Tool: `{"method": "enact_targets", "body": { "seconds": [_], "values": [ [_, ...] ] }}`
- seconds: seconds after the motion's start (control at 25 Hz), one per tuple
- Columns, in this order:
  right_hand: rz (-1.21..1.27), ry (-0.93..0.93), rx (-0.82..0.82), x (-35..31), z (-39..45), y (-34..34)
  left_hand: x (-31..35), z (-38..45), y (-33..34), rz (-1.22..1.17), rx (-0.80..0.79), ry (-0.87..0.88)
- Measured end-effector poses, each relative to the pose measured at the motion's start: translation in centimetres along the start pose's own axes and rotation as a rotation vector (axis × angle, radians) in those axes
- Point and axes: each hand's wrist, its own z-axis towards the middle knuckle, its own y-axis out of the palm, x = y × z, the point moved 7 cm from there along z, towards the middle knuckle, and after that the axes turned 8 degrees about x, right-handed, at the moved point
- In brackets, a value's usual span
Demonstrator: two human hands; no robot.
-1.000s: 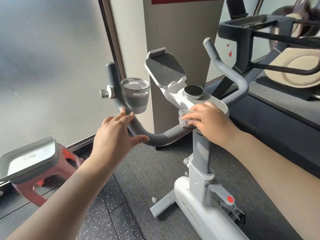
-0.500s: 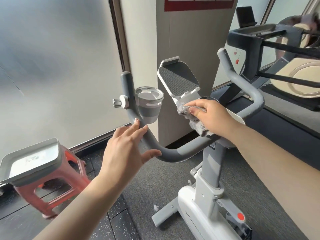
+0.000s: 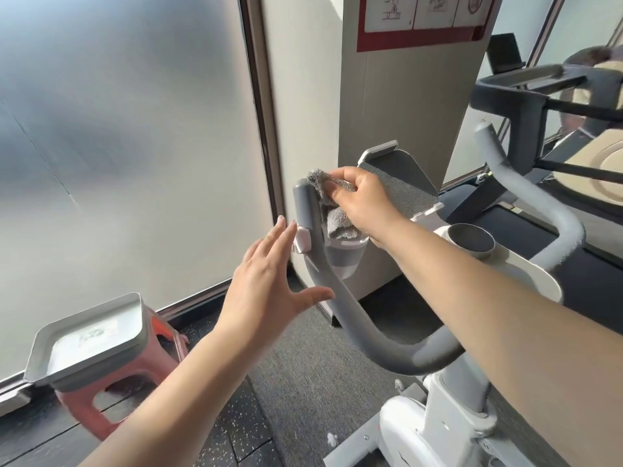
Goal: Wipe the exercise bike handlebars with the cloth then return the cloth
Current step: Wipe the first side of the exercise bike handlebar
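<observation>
Frosted glass wall [image 3: 118, 146], dark speckled floor [image 3: 236, 433], grey carpet [image 3: 320, 382]

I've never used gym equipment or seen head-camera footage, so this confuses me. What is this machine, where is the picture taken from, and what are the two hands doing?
The camera sits on the person's head and looks down past both arms, so you see what they see. The machine is an exercise bike: the curved grey tube is its left handlebar, with a cup holder clipped on and a tilted device tray in the middle. The right hand reaches across and presses a fluffy grey cloth against the upright tip of that handlebar. The left hand is open beside the bar and holds nothing. At lower left an empty-looking metal tray rests on a red plastic stool.
</observation>
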Motion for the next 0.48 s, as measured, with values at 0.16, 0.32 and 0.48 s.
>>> {"method": "enact_targets", "body": {
  "seconds": [0.16,0.32,0.48],
  "values": [
    [-0.197,0.005,-0.222,1.2,-1.2,0.0,0.0,0.6,0.4,-0.002,0.007,0.061],
    [-0.102,0.046,-0.101,1.0,0.6,0.2,0.2,0.9,-0.4,0.014,0.059,0.116],
    [0.052,0.126,-0.170,1.3,1.6,2.2,0.2,1.0,-0.7,0.024,0.057,0.122]
  ]
}}
